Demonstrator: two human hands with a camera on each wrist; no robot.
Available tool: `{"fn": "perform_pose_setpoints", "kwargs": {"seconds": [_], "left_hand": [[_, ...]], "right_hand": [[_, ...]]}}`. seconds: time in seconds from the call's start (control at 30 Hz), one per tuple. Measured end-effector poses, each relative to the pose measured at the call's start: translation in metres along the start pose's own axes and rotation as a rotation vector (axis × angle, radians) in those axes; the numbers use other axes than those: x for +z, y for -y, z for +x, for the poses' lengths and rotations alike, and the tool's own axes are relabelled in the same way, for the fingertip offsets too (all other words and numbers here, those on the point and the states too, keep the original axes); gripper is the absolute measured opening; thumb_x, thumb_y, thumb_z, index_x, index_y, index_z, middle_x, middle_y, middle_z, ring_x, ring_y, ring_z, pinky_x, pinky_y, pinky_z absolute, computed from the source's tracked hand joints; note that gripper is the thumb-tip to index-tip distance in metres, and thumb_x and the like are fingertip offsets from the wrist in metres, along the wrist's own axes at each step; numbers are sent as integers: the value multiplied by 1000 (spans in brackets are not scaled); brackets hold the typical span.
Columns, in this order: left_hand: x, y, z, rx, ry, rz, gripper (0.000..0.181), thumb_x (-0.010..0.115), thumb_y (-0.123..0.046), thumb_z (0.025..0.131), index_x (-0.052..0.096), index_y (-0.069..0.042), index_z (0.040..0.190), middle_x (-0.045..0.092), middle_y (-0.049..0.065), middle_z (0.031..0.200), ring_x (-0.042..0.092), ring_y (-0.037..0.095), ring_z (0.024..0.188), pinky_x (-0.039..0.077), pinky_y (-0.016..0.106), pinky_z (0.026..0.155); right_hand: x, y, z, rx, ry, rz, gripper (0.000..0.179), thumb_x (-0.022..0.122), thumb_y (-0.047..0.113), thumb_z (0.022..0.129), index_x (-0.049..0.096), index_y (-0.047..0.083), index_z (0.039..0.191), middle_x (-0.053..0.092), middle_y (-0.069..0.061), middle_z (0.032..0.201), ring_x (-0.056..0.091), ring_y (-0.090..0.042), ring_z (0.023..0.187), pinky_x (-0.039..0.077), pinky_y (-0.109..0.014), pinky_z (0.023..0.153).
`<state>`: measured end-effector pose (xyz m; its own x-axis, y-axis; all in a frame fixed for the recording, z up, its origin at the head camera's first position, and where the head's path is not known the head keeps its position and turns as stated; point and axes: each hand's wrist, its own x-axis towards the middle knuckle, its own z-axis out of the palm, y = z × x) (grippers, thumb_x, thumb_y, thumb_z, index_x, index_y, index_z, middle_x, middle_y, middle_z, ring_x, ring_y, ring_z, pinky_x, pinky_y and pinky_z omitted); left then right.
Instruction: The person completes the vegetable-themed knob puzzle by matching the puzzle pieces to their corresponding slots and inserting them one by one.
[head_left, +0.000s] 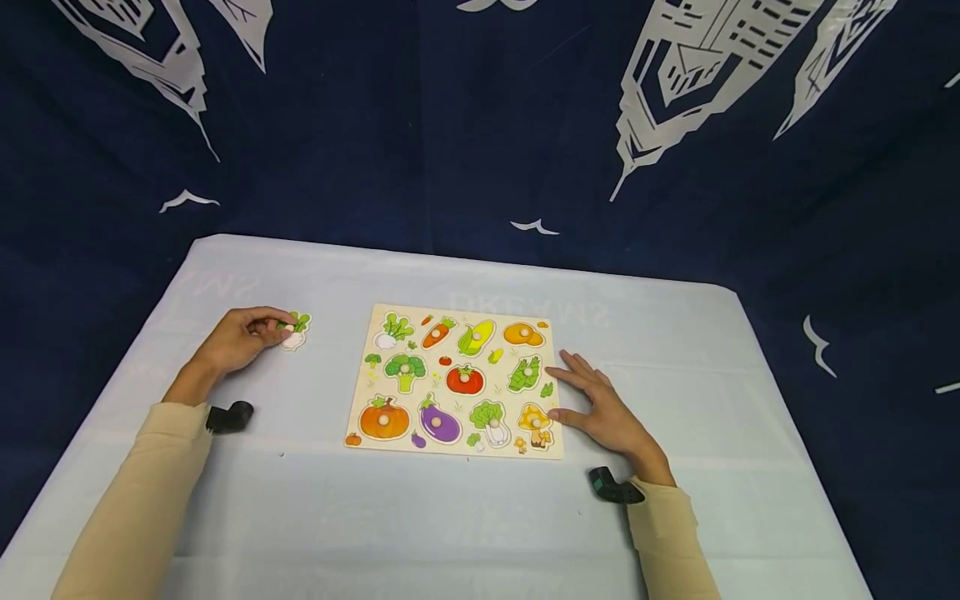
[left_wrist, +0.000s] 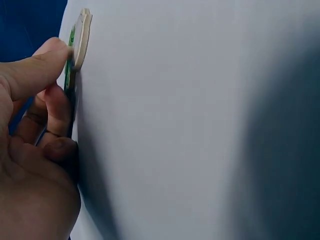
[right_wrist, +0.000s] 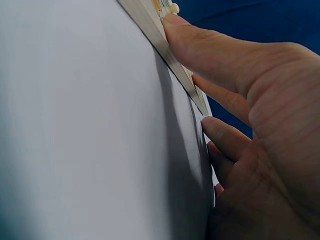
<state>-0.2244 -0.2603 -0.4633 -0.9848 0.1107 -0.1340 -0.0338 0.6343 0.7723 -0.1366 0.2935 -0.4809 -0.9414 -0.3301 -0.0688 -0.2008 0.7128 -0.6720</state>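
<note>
In the head view, my left hand (head_left: 243, 337) is left of the puzzle board. Thumb and fingers pinch a white turnip puzzle piece (head_left: 294, 338) with green leaves, partly hidden by the fingertips. The left wrist view shows the wooden edge of that turnip piece (left_wrist: 84, 42) close to the white cloth; whether it touches the cloth I cannot tell. A wooden vegetable puzzle board (head_left: 429, 342) lies flat in the middle, with a turnip picture at its top left. My right hand (head_left: 603, 412), fingers spread, touches the board's right edge with thumb and fingertips.
A white cloth (head_left: 337, 525) covers the table, with a dark blue printed curtain (head_left: 375, 125) behind it. Knobbed pieces such as the tomato (head_left: 457, 385), pumpkin (head_left: 375, 417) and eggplant (head_left: 444, 432) sit in the board. Black wrist cameras (head_left: 229, 417) sit at both wrists.
</note>
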Motion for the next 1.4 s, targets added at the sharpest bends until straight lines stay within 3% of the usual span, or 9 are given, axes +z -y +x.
{"fn": "perform_pose_setpoints", "kwargs": {"seconds": [0.3, 0.63, 0.93, 1.2, 1.4], "left_hand": [[-4, -7, 2, -5, 47, 39, 30, 67, -17, 97, 68, -2, 123, 52, 0, 83, 44, 8, 74, 38, 22, 63], [-1, -10, 3, 49, -14, 74, 25, 66, -12, 97, 70, 0, 119, 55, 5, 87, 45, 10, 76, 38, 20, 64], [12, -12, 2, 105, -38, 36, 23, 67, -10, 96, 71, 0, 117, 54, 10, 95, 45, 15, 83, 38, 18, 66], [25, -21, 5, 190, 15, 38, 19, 66, -6, 95, 72, -2, 113, 54, 10, 90, 45, 18, 82, 37, 20, 67], [39, -36, 11, 238, 74, 18, 17, 67, -3, 94, 73, -3, 110, 52, 8, 88, 45, 19, 84, 37, 22, 70]], "right_hand": [[-1, -1, 2, -5, -2, 5, 70, 80, 34, 85, 51, 18, 147, 22, -10, 167, 8, -34, 156, 3, -60, 122], [1, -1, 3, -2, -9, 19, 70, 80, 32, 85, 52, 19, 147, 22, -9, 167, 7, -34, 156, 2, -61, 122], [2, -3, 0, 8, -8, 21, 70, 80, 33, 85, 52, 19, 147, 22, -10, 167, 8, -34, 156, 2, -61, 122], [1, -2, -1, 4, -8, 9, 70, 80, 34, 85, 52, 18, 147, 22, -11, 167, 8, -35, 156, 3, -61, 122], [1, -2, 0, 12, -5, 10, 70, 80, 33, 85, 52, 18, 147, 22, -11, 167, 8, -35, 156, 2, -62, 122]]}}
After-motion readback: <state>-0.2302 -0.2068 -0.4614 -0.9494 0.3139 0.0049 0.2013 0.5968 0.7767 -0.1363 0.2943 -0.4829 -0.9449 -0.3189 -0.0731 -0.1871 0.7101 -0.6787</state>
